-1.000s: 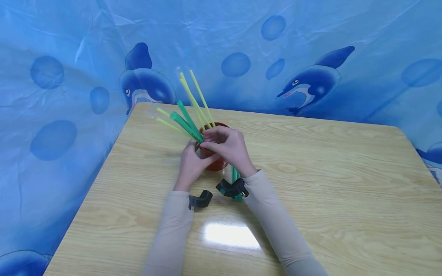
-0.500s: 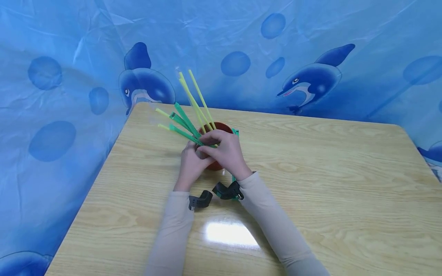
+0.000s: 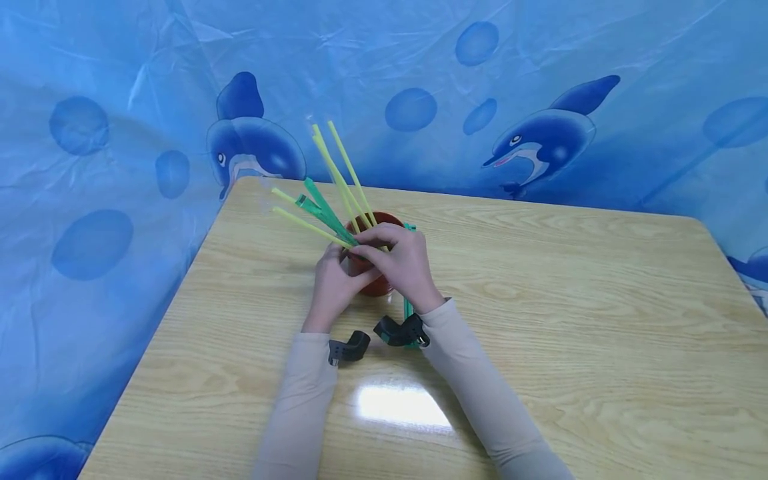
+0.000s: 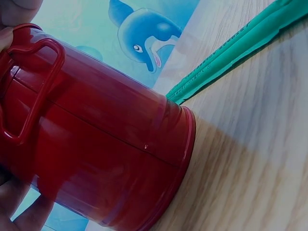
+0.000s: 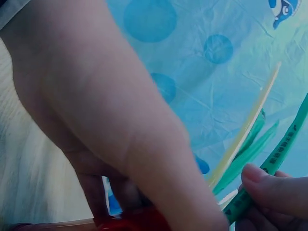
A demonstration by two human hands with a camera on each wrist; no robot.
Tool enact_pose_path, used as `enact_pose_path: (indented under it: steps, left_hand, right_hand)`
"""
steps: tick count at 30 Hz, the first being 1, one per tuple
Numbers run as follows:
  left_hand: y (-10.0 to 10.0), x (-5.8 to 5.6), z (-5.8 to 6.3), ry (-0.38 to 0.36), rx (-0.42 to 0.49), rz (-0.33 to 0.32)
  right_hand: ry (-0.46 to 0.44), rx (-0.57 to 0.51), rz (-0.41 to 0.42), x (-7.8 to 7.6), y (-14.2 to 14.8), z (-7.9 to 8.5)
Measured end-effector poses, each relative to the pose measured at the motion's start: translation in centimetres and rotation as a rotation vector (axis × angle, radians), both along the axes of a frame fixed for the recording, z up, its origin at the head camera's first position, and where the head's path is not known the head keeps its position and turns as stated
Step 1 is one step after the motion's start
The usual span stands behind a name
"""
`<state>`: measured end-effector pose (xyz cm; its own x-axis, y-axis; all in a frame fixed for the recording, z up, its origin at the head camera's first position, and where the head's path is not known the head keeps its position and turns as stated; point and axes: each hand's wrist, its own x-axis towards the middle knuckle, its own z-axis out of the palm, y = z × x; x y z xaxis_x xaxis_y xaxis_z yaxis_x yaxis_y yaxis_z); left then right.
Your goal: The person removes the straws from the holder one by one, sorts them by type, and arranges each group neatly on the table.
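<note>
A glossy red cup with a wire-like side handle (image 4: 106, 130) stands on the table, and my left hand (image 3: 333, 283) holds it around its upper part. At the rim, my right hand (image 3: 402, 260) pinches a green paper-wrapped straw (image 5: 281, 149) between thumb and fingers. Other green wrapped straws (image 3: 321, 212) and several yellow straws (image 3: 349, 167), some in clear film, fan up and leftward from the cup. The lower ends of the straws are hidden by the hands and the cup wall.
Green wrapped straws (image 4: 221, 62) lie on the wooden table (image 3: 570, 320) beside the cup, partly hidden under the right wrist. Each wrist wears a black camera mount (image 3: 351, 348). Behind the table hangs a blue sheet (image 3: 408, 47) printed with dolphins.
The pinched green straw has swung from a low leftward lean half a second ago to lie against the other green ones. My right hand has shifted slightly right; the left stays put.
</note>
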<state>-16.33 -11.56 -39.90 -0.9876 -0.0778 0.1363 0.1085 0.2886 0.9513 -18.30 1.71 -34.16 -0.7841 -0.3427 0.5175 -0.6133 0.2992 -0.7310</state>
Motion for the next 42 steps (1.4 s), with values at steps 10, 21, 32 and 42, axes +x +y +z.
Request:
enact_pose_path:
  steps: [10, 21, 32, 42]
  left_hand:
    - [0.0, 0.2, -0.1, 0.012, -0.006, -0.004]
    - [0.0, 0.2, 0.2, 0.018, -0.040, 0.007]
    - [0.1, 0.1, 0.3, 0.014, -0.030, 0.012]
    - [0.1, 0.0, 0.2, 0.006, -0.042, 0.019]
  right_hand:
    - [-0.030, -0.128, 0.013, -0.2, 0.5, 0.1]
    - [-0.055, -0.169, 0.007, -0.2, 0.8, 0.5]
    - [-0.104, -0.218, 0.003, -0.2, 1.1, 0.8]
    - [-0.053, -0.271, -0.019, 0.0, 1.6, 1.4]
